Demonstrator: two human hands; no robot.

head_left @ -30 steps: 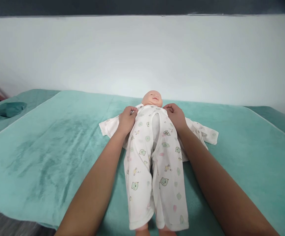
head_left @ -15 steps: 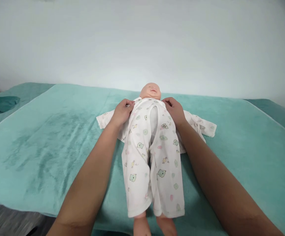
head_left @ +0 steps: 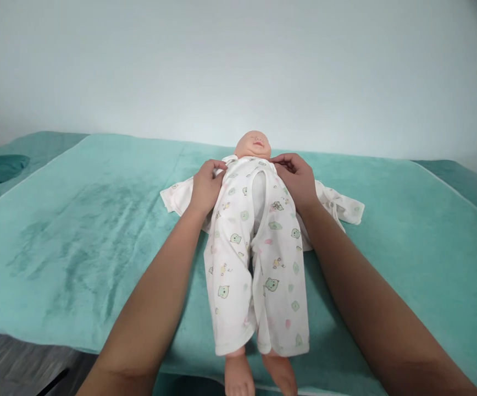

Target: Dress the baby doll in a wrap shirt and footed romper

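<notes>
A baby doll (head_left: 253, 144) lies on its back, head at the far side and bare feet towards me. White baby trousers (head_left: 277, 275) with green animal prints and an open crotch cover its front from chest to lower legs. Under them, a matching baby shirt (head_left: 178, 193) has its sleeves spread to both sides. My left hand (head_left: 208, 186) is closed at the trousers' upper left edge, thumb and forefinger on the cloth. At the upper right edge, by the doll's shoulder, my right hand (head_left: 298, 179) has its fingers bent onto the waistband; its fingertips are partly hidden.
The doll rests on a bed with a turquoise plush cover (head_left: 77, 247), against a pale wall (head_left: 238, 66). A face hole (head_left: 1, 168) shows at the bed's left end. The near edge drops to a dark floor (head_left: 11, 363) at lower left.
The view has shifted slightly, bringing more of the doll's feet into sight. Both hands stay at the trousers' top edge, with the left turned a little and the right fingers bent more.
</notes>
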